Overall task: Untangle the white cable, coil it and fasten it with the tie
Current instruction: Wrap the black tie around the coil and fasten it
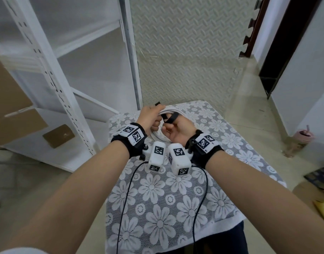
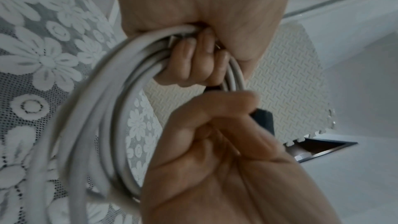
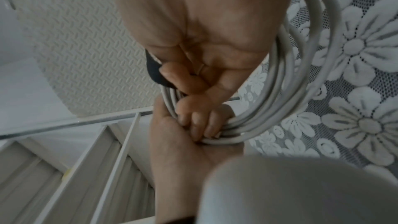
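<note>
The white cable [image 1: 169, 112] is wound into a coil of several loops and held above the far end of the table. My left hand [image 1: 151, 117] grips the coil's left side, fingers [image 2: 191, 64] curled round the bundled strands [image 2: 103, 108]. A black tie [image 1: 171, 118] wraps over the coil beside that grip; one end [image 1: 157, 103] sticks up past the left hand. My right hand [image 1: 173, 128] pinches the tie's other end [image 2: 262, 118] between thumb and fingers. In the right wrist view the tie [image 3: 154, 71] lies against the coil [image 3: 280, 100].
A small table with a white lace flower cloth [image 1: 157, 198] lies below the hands. A white shelving rack [image 1: 53, 79] and a cardboard box [image 1: 11, 99] stand at left. A pink cup [image 1: 302, 136] sits on the floor at right. Black camera wires [image 1: 128, 180] trail over the cloth.
</note>
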A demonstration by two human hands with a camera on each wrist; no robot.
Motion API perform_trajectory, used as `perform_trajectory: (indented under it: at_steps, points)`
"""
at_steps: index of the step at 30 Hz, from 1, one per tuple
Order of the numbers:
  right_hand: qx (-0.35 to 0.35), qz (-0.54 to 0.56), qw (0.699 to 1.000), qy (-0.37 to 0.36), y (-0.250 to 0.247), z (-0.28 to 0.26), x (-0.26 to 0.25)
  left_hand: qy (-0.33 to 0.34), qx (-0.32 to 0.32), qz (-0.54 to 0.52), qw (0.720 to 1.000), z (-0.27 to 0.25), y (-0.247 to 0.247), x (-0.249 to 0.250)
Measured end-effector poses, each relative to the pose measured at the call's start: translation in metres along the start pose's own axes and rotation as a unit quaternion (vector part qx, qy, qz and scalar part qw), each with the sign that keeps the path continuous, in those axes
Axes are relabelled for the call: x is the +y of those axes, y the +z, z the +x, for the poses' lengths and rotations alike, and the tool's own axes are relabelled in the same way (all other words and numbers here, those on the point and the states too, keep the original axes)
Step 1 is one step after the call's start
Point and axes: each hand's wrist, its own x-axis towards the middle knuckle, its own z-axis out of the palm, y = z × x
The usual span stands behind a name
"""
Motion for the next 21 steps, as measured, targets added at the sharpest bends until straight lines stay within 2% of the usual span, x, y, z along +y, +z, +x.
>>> perform_trajectory:
  at_steps: [7,10,14,21]
  points:
    - [0.074,0.113,0.991,0.019,0.011,0.003,-0.007,0.024,-0.013,-0.031,0.999,0.001,-0.006,0.0]
    - [0.076,0.142,0.987,0.006,0.014,0.0,-0.007,0.032,-0.019,-0.034,0.999,-0.001,-0.007,0.0]
    - [0.058,0.143,0.988,-0.005,0.018,-0.003,-0.01,0.034,-0.02,-0.044,0.998,-0.003,-0.008,0.0]
    - [0.081,0.063,0.994,0.047,0.016,0.002,-0.014,0.05,-0.022,-0.022,0.998,-0.005,-0.01,0.006]
